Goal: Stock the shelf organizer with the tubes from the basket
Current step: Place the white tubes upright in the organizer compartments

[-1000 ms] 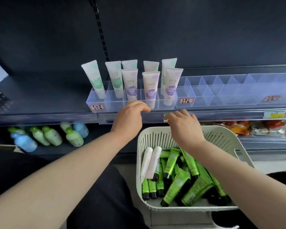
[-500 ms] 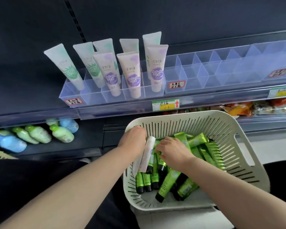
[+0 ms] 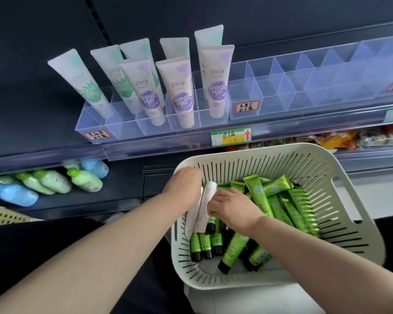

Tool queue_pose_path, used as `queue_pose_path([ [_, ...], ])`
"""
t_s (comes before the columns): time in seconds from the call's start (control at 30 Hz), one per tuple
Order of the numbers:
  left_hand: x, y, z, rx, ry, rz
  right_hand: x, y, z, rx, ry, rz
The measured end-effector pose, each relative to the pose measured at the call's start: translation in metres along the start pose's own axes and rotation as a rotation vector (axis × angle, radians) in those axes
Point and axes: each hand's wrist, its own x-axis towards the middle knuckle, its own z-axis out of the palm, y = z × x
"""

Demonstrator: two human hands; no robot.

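A white tube [image 3: 204,206] lies against the left wall of the basket [image 3: 288,148]. Its long axis runs steeply, with the flat crimped end up and away from the person and the cap end down toward them. A second white tube [image 3: 191,219] is tucked just behind it on the wall side. The right hand [image 3: 233,208] is immediately right of the tube. Its fingers [image 3: 213,198] are curled, and the tips meet the tube's right edge about midway along in what looks like a pinch. The left hand [image 3: 183,185] is on the other side at the crimped end, knuckles up and fingers bent down into the basket. They are out of sight, so I cannot tell whether they grasp either white tube or only rest there. Both hands bracket the tube, and the right has the plainer contact. Green tubes [image 3: 267,200] fill the rest of the basket, lying criss-crossed just beside the right wrist. Up and beyond the basket, the clear shelf organizer [image 3: 269,96] sits on the shelf. Pale tubes [image 3: 176,87] stand cap-down in its left compartments, while those to the right stand vacant. The lift therefore probably goes up and forward, turning the tube cap-down.
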Motion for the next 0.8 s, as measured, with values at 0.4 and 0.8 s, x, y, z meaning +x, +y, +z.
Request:
queue_pose_path([
  [0.4,-0.006,0.001,-0.005,-0.013,-0.018,0.021,0.011,-0.029,0.023,-0.173,-0.213,-0.141],
  [0.8,0.005,0.010,0.037,0.156,-0.304,0.082,-0.046,0.026,-0.044,0.147,0.347,0.150],
])
